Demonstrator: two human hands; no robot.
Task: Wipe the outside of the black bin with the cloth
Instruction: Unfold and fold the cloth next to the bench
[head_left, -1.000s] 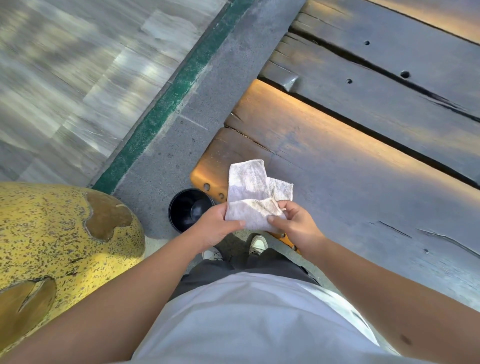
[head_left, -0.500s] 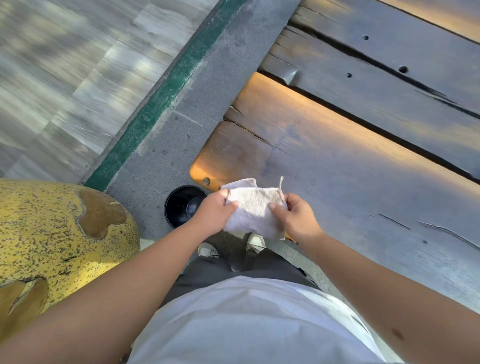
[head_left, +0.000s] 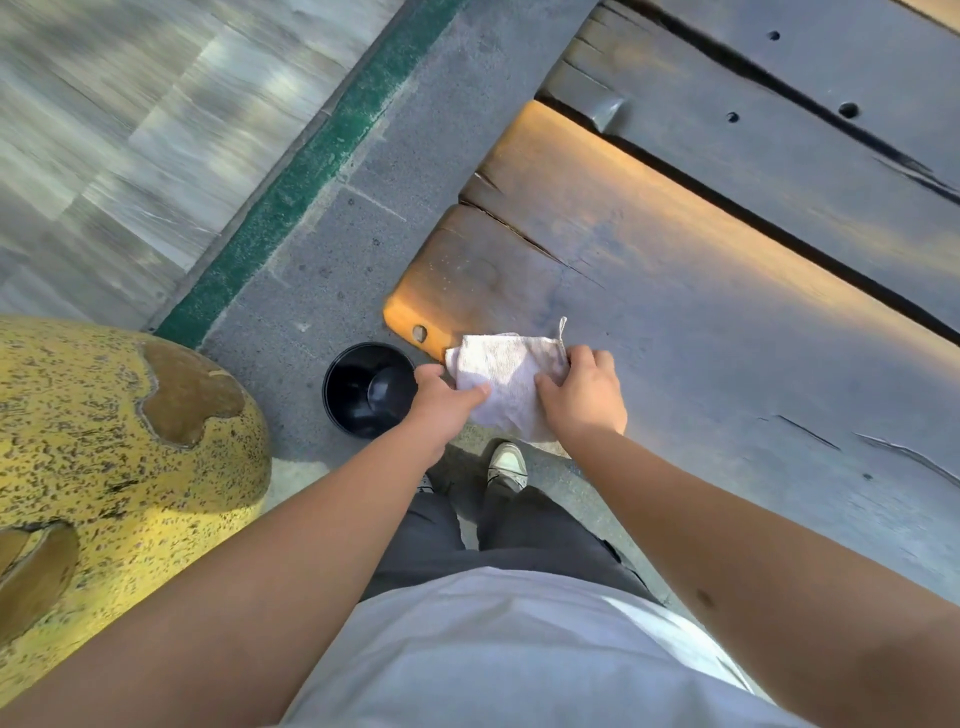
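Note:
A pale grey cloth (head_left: 506, 382) is folded into a small pad and held up in front of me, over the near corner of a wooden bench. My left hand (head_left: 441, 402) pinches its left edge and my right hand (head_left: 584, 397) grips its right edge. The small round black bin (head_left: 363, 389) stands upright on the grey pavement below, just left of my left hand, its open mouth facing up. Neither hand touches the bin.
A thick wooden bench (head_left: 675, 291) of dark slats fills the right side. A large yellow speckled rounded stone (head_left: 104, 457) sits at the left, close to the bin. A green painted strip (head_left: 311, 166) runs along the pavement. My shoe (head_left: 506, 465) shows below the cloth.
The cloth's raised flap has been folded down, so it is now a compact pad between both hands. Both hands have stayed in front of the bench corner.

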